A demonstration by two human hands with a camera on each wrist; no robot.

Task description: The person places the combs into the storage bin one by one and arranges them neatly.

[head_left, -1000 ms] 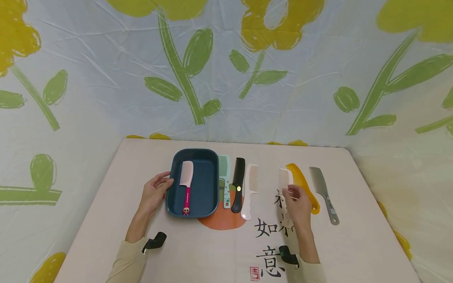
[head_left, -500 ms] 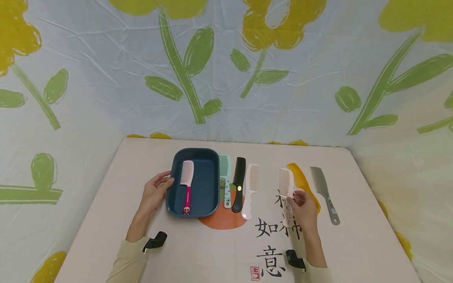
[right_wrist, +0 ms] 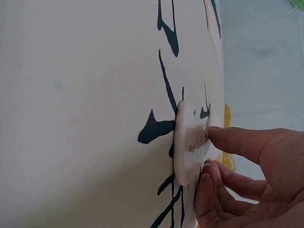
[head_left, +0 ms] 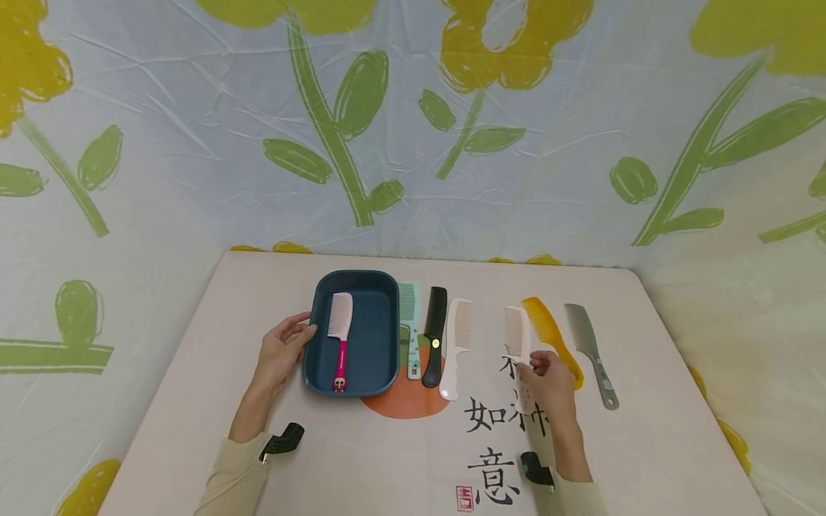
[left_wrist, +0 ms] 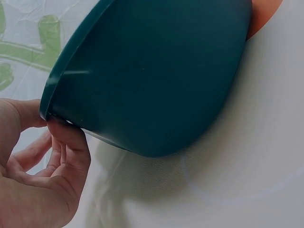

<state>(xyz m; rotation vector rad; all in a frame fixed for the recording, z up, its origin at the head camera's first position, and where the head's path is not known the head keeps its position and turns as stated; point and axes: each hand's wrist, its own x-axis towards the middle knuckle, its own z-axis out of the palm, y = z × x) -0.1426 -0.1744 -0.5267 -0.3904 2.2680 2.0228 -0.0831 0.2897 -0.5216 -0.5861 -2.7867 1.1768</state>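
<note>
My left hand (head_left: 282, 350) pinches the left rim of a dark blue tray (head_left: 374, 344); the left wrist view shows thumb and fingertips on the tray's edge (left_wrist: 54, 90). Inside the tray lies a comb (head_left: 340, 315) with a pale pink head and magenta handle. Over to the right, my right hand (head_left: 555, 390) pinches the handle of a pale pink comb (head_left: 518, 333), its teeth facing left. From the right wrist, the comb's rounded handle end (right_wrist: 190, 152) appears close over the printed tabletop, the thumb at its edge and curled fingers beside it.
Right of the tray lie a mint comb (head_left: 409, 304), a black comb (head_left: 436, 315) and a white comb (head_left: 451, 365) in a row. Beyond my right hand are a yellow comb (head_left: 548, 330) and a grey comb (head_left: 586, 333). A flowered cloth (head_left: 555, 201) rises behind the table.
My right hand has slid back from the pale pink comb's teeth to its handle. The comb has shifted slightly left in the last half second. My left hand and the tray have stayed put.
</note>
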